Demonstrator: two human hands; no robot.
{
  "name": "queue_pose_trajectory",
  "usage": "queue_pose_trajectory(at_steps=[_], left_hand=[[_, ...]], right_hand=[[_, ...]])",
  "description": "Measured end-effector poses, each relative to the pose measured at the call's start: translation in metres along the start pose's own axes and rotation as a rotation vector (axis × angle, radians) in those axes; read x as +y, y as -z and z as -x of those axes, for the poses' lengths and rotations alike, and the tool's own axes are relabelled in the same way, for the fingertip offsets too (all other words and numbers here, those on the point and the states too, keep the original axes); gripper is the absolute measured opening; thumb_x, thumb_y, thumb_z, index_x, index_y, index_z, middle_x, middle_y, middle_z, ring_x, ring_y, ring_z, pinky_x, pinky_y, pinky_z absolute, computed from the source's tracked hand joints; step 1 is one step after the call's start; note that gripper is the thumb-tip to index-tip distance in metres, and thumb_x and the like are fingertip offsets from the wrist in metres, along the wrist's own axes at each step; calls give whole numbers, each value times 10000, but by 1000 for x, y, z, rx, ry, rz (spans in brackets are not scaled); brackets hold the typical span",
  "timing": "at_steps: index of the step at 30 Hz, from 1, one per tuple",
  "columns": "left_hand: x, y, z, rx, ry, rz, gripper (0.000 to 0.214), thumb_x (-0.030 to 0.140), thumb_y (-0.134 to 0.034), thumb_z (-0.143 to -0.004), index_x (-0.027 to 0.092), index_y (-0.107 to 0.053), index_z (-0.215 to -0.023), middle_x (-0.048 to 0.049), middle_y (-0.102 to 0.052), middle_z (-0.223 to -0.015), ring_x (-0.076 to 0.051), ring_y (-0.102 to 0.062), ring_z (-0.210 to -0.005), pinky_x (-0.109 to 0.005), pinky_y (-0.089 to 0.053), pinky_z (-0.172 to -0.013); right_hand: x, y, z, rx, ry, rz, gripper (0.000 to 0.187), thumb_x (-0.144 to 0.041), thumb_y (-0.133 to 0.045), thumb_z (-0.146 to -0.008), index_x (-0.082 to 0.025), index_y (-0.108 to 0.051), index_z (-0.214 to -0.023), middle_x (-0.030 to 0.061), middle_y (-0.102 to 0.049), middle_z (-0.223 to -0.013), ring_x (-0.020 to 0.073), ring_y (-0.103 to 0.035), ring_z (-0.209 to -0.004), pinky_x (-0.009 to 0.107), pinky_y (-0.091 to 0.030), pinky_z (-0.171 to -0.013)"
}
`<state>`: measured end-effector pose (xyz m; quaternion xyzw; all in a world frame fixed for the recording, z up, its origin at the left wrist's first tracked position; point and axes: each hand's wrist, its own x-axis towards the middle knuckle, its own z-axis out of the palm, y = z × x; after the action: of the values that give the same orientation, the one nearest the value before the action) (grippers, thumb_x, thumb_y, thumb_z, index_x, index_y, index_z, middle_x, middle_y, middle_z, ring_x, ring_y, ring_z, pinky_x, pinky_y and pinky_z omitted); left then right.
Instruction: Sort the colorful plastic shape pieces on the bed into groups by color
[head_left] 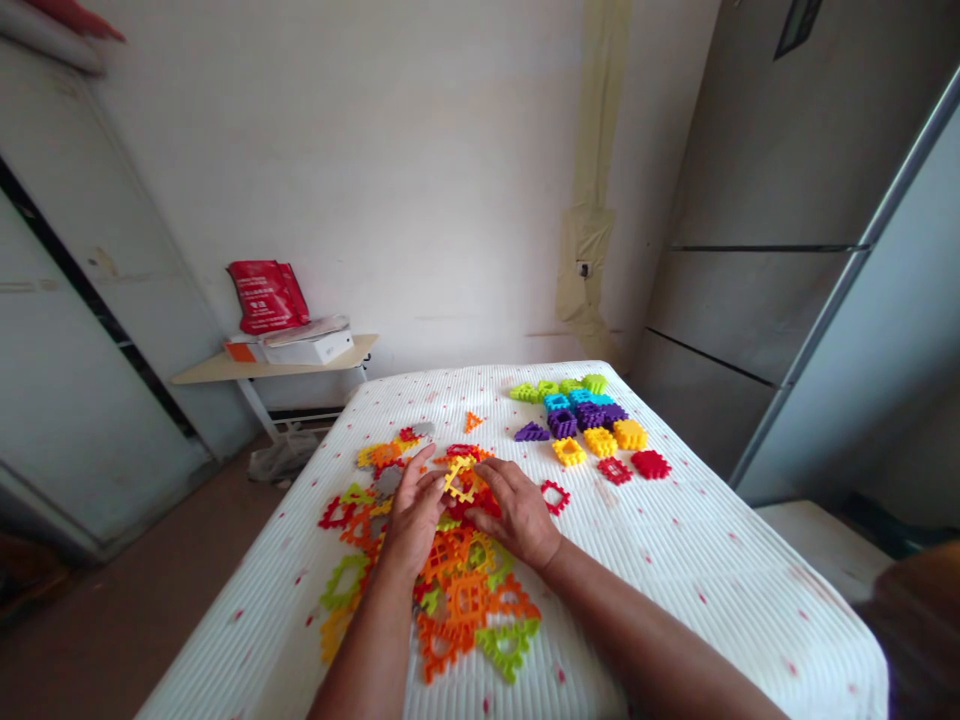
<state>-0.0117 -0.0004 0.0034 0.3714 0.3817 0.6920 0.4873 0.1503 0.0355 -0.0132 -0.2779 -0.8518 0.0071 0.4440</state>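
Observation:
A yellow toothed plastic building piece (pixel 460 480) with an open middle is held up over the pile. My left hand (pixel 417 508) grips its left edge between thumb and fingers. At its right edge, my right hand (pixel 521 515) has curled fingers against it, partly hiding that side. Below both hands spreads a loose heap of interlocking pieces, such as an orange square piece (pixel 466 598), an orange triangle (pixel 442 645) and a green triangle (pixel 508 645). A red hollow piece (pixel 555 497) lies just right of my right hand.
Sorted stacks stand at the right: green (pixel 570 386), blue (pixel 581 398), purple (pixel 562 423), yellow (pixel 600 441) and red (pixel 651 464). A small orange triangle (pixel 473 422) lies beyond the heap. The white quilted tabletop (pixel 652 610) is near a fridge (pixel 742 230) and a side table (pixel 277 371).

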Motion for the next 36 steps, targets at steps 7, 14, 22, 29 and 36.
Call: queue_pose_trajectory(at_steps=[7,14,22,29,36], left_hand=[[-2,1,0,-48,5,-34,653,293,-675,-698,266,-415,-1296,12,-615,-832,-104,-573,-715,-219,-442,-645],[-2,-1,-1,19,-100,-215,639,371,-669,-699,223,-433,-1274,-33,-633,-892,-155,-611,-803,-282,-473,-727],[-3,7,-5,137,-204,-317,520,374,-649,-709,182,-513,-1172,-38,-630,-905,-165,-616,-858,-299,-472,-807],[-9,15,-10,161,-249,-379,458,356,-637,-713,172,-545,-1123,-33,-626,-870,-172,-612,-862,-310,-466,-831],[-17,24,-15,149,-330,-568,344,324,-605,-725,186,-608,-1040,-48,-644,-887,-178,-606,-836,-308,-469,-811]], right_hand=[[-5,1,0,-17,-47,61,438,-376,-528,-853,-156,-493,-1230,147,-578,-1110,237,-539,-973,390,-478,-817],[18,18,-4,28,-159,187,363,-391,-531,-849,-182,-565,-1144,111,-617,-1066,223,-548,-960,354,-436,-834],[75,58,3,-102,-630,649,291,-350,-548,-816,-160,-624,-1023,106,-649,-930,236,-560,-893,318,-395,-738],[80,59,7,-187,-768,739,294,-377,-533,-811,-152,-628,-974,129,-648,-945,258,-559,-926,332,-388,-708],[80,57,6,-230,-811,750,323,-355,-524,-808,-153,-599,-1048,128,-648,-951,261,-577,-920,333,-406,-679]])
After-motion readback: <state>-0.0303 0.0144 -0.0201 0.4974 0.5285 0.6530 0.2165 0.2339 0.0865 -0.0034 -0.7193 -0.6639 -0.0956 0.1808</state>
